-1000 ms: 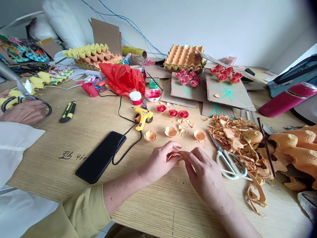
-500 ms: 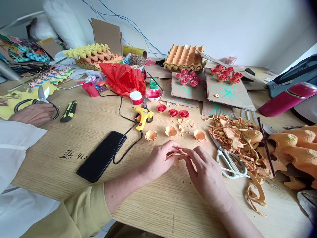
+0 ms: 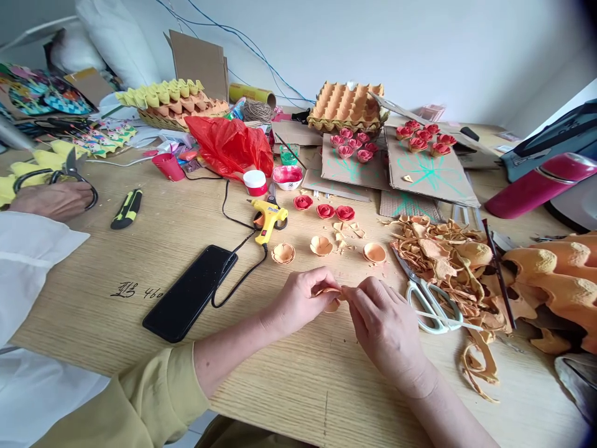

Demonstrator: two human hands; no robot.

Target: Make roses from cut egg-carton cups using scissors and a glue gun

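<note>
My left hand (image 3: 303,298) pinches a small orange egg-carton cup (image 3: 332,305) just above the table. The fingers of my right hand (image 3: 385,323) are closed on the cup's right edge, and their tips nearly meet those of the left. Behind my hands stand orange cups: two with petal-cut rims (image 3: 283,253) and a plain round one (image 3: 375,252). Small orange scraps (image 3: 344,239) lie between them. Three red painted flowers (image 3: 326,211) form a row further back. White-handled scissors (image 3: 431,305) rest right of my right hand.
A yellow glue gun (image 3: 268,221), its cord and a black phone (image 3: 190,294) lie left of my hands. Orange trimmings (image 3: 433,255) and cartons (image 3: 559,267) fill the right. Another person's hand (image 3: 51,199) holds black scissors (image 3: 69,171) at the left, near a cutter (image 3: 126,210).
My right hand's fingers have drawn in closer around the cup's edge. The other person's hand and the black scissors have moved left. The view has shifted slightly.
</note>
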